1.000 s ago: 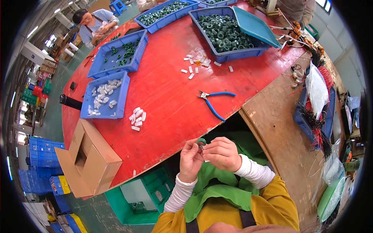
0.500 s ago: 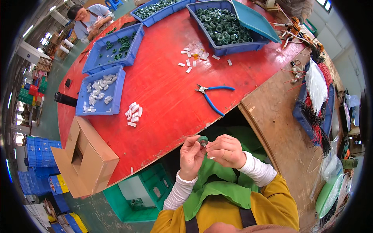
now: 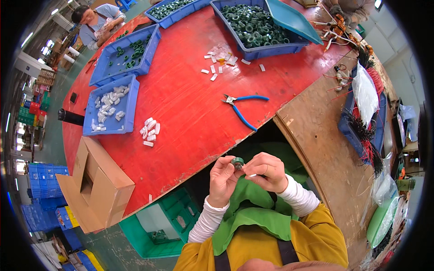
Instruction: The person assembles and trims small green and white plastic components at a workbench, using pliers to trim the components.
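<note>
A small green ring (image 3: pixel 237 161), like a toroid coil, is pinched between the thumb and fingers of my left hand (image 3: pixel 220 183), just beyond the table's front edge. My right hand (image 3: pixel 269 172) is closed close beside it, its fingertips at the ring's right side. A small white piece (image 3: pixel 252 175) sticks out from the right fingers; its exact shape is too small to tell. On the red table (image 3: pixel 190 122) lie a pile of white pieces (image 3: pixel 150 131), blue-handled cutting pliers (image 3: pixel 244 107) and scattered white tabs (image 3: pixel 218 67).
A blue bin of green rings (image 3: pixel 257 52) has a teal lid tilted on it. Blue trays (image 3: pixel 129 97) at left hold white pieces and rings. An open cardboard box (image 3: pixel 106 189) and a green crate (image 3: pixel 149 248) stand nearer. Wires fill a bin (image 3: pixel 357 131) at right. Another person (image 3: pixel 97 27) sits far left.
The view has shifted slightly, so the table things sit a little further left. My right hand has turned a little, showing more of the white piece. The ring stays in my left hand.
</note>
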A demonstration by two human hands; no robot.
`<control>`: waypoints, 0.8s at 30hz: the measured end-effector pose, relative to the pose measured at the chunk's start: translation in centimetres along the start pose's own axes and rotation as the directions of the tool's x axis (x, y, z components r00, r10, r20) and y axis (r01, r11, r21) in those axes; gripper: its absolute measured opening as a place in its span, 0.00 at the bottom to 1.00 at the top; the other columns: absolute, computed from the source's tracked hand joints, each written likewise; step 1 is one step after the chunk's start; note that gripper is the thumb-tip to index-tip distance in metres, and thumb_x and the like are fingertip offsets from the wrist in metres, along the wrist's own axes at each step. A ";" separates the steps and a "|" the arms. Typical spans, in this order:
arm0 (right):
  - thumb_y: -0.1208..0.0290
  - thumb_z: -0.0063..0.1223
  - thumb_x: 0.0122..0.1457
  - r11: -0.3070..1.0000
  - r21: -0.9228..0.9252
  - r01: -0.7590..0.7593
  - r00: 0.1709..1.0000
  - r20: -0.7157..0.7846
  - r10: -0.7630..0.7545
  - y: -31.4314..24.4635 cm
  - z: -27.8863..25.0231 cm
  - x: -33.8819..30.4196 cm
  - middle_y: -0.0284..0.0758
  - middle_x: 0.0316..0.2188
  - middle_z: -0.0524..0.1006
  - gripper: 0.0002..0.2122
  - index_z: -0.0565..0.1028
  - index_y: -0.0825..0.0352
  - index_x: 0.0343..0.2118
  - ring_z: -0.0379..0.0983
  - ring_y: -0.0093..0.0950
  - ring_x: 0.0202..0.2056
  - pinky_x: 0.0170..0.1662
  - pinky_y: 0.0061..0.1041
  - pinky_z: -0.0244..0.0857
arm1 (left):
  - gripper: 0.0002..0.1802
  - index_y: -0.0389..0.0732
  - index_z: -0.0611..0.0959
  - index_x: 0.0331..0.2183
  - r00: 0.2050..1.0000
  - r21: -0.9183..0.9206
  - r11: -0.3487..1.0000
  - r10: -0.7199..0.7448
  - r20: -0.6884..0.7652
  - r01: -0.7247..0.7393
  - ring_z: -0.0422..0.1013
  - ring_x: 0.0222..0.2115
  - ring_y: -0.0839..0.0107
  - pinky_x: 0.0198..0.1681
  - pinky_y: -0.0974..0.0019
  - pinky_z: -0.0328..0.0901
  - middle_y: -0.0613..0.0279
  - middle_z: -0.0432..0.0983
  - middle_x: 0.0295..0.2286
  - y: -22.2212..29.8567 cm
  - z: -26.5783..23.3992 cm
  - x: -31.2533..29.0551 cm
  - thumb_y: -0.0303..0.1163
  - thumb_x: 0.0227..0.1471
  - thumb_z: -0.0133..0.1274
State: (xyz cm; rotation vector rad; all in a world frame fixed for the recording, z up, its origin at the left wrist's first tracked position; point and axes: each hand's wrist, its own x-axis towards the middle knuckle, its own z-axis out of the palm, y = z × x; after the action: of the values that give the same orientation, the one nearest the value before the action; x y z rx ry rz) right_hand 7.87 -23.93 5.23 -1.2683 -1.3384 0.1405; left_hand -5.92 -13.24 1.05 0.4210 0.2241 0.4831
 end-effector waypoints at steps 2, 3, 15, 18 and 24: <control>0.78 0.64 0.44 0.999 -0.041 0.017 1.000 0.024 -0.016 -0.1 -0.3 0.0 0.32 0.29 0.79 0.09 0.76 0.65 0.30 0.77 0.29 0.31 0.32 0.26 0.68 | 0.11 0.36 0.75 0.43 1.000 -0.007 1.000 -0.008 0.002 0.008 0.75 0.40 0.65 0.46 0.56 0.71 0.55 0.76 0.38 0.0 0.0 0.0 0.24 0.58 0.48; 0.78 0.64 0.44 0.999 -0.042 0.015 1.000 0.025 -0.014 0.0 -0.5 0.0 0.32 0.29 0.79 0.09 0.76 0.65 0.30 0.77 0.29 0.31 0.32 0.26 0.68 | 0.10 0.36 0.75 0.43 0.999 -0.027 0.999 -0.035 0.009 0.036 0.75 0.40 0.64 0.46 0.56 0.71 0.55 0.76 0.38 0.1 0.0 0.0 0.24 0.58 0.48; 0.77 0.65 0.43 0.992 -0.105 0.062 0.996 0.074 -0.054 -0.2 -0.1 -0.2 0.33 0.29 0.78 0.11 0.77 0.65 0.32 0.76 0.30 0.30 0.31 0.27 0.69 | 0.09 0.36 0.75 0.42 0.999 -0.006 1.000 -0.007 -0.053 0.007 0.75 0.39 0.62 0.45 0.57 0.70 0.55 0.77 0.37 -0.6 0.0 0.2 0.24 0.57 0.49; 0.78 0.64 0.44 0.994 -0.081 -0.077 0.997 -0.026 0.076 -0.4 0.0 -0.4 0.35 0.28 0.79 0.10 0.77 0.66 0.31 0.77 0.30 0.29 0.29 0.25 0.70 | 0.09 0.36 0.75 0.41 0.998 0.046 0.998 0.038 -0.059 -0.035 0.75 0.39 0.62 0.45 0.57 0.71 0.55 0.75 0.38 -0.8 0.3 0.2 0.23 0.56 0.50; 0.81 0.62 0.48 0.982 -0.010 -0.186 0.973 -0.143 0.183 0.0 -0.2 0.3 0.38 0.27 0.80 0.09 0.75 0.66 0.31 0.77 0.29 0.28 0.29 0.22 0.70 | 0.08 0.34 0.76 0.40 0.987 0.248 0.958 0.158 -0.035 -0.145 0.75 0.38 0.64 0.44 0.57 0.72 0.57 0.72 0.38 -0.8 0.9 0.2 0.22 0.55 0.51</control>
State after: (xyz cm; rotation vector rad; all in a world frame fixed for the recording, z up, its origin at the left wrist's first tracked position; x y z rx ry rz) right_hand 8.12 -23.84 5.43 -1.3960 -1.1025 0.1618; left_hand -5.16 -14.07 1.45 0.6701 0.3077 0.6210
